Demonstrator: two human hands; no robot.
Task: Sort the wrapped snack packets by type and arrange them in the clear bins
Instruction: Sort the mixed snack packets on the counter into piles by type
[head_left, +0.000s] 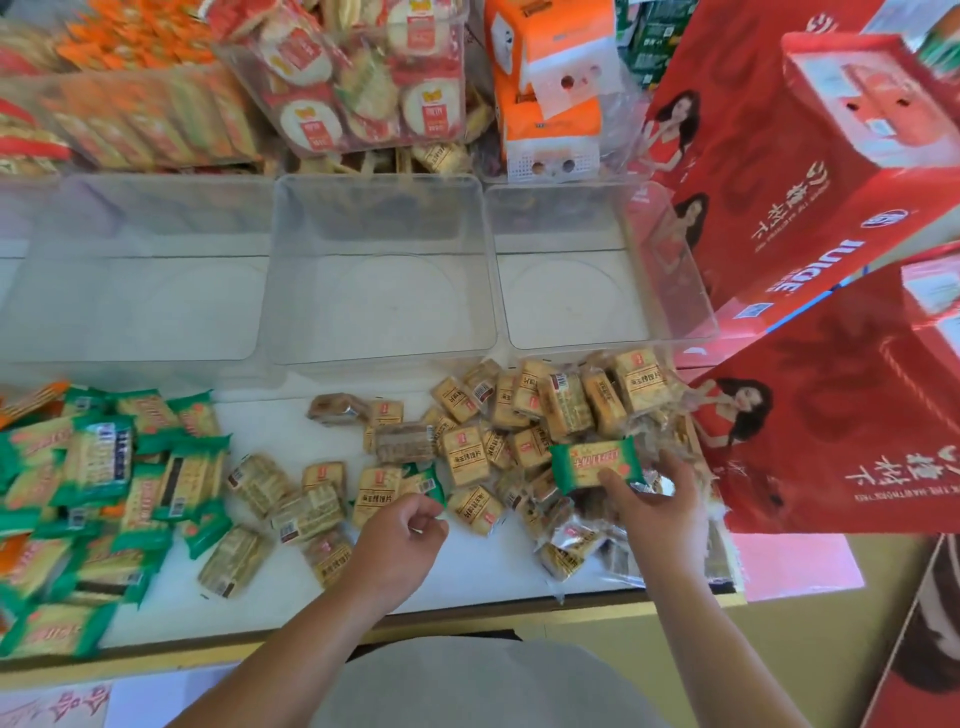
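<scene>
Found right hand (652, 499) half closed, thumb and fingertips pinching one green packet (592, 464), held just above the tan heap (545, 410). Found left hand (400, 540) curled, fingertips at the corner of a second green packet (430, 486) lying among tan ones; apparently pinching it, contact not fully clear. Noted both hands over the white surface (291, 571), near its front edge.

Judged task at an early stage. Recorded rough separation only: green heap (93, 493) at the left of the surface, tan heap at centre and right, the two green strays apparently due for removal from the tan side. Found nothing yet placed in the clear bins. Judged all binning left to do, plus removal of any further strays.

Counted three clear bins along the back of the surface, side by side and bare inside: left bin (156, 179), middle bin (379, 179), right bin (561, 189). Counted two green packets at the hands. Estimated well over a dozen green packets in the left heap and thirty or more tan ones; exact tally not possible owing to overlap. Picked out at least two darker brown packets (402, 441) among the tan, type unconfirmed. Noted a few orange packets (31, 400) at the far left edge, stocked bins (353, 78) behind, red cartons (805, 208) to the right.
</scene>
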